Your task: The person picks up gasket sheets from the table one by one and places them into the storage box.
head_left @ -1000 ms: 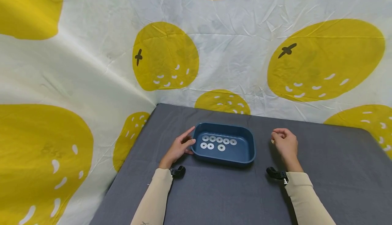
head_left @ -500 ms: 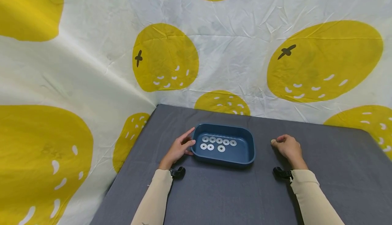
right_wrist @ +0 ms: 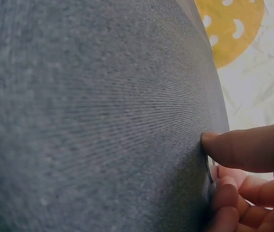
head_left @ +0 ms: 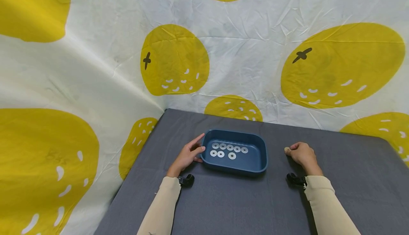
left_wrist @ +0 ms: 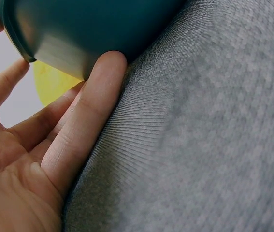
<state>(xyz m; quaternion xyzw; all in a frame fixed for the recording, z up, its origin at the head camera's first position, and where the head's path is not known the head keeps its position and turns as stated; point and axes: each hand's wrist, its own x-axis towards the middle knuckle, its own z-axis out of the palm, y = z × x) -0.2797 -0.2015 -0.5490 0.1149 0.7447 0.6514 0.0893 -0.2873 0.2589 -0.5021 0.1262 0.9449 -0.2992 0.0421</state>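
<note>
My left hand (head_left: 186, 157) holds the left end of a blue tray (head_left: 263, 158), thumb over the rim and the other fingers along the outer wall. In the left wrist view, straight fingers (left_wrist: 86, 116) lie against the tray's wall (left_wrist: 74, 38), low by the cloth. Flat metal washers (head_left: 230, 147) lie inside the tray: several in a back row, three in front. Right of the tray, my right hand (head_left: 303, 156) pinches another washer (head_left: 287, 149) close over the table. The right wrist view shows its thin edge below the thumb, mostly hidden by fingers.
Dark grey cloth (head_left: 236, 203) covers the table. A white curtain with yellow fruit prints (head_left: 174, 59) hangs behind the table and along its left side. Each wrist wears a black strap device (head_left: 186, 180).
My right hand has shifted slightly right and lower, and the washer at its fingertips now shows more. The left hand and tray stay in place; the head view drifts a little.
</note>
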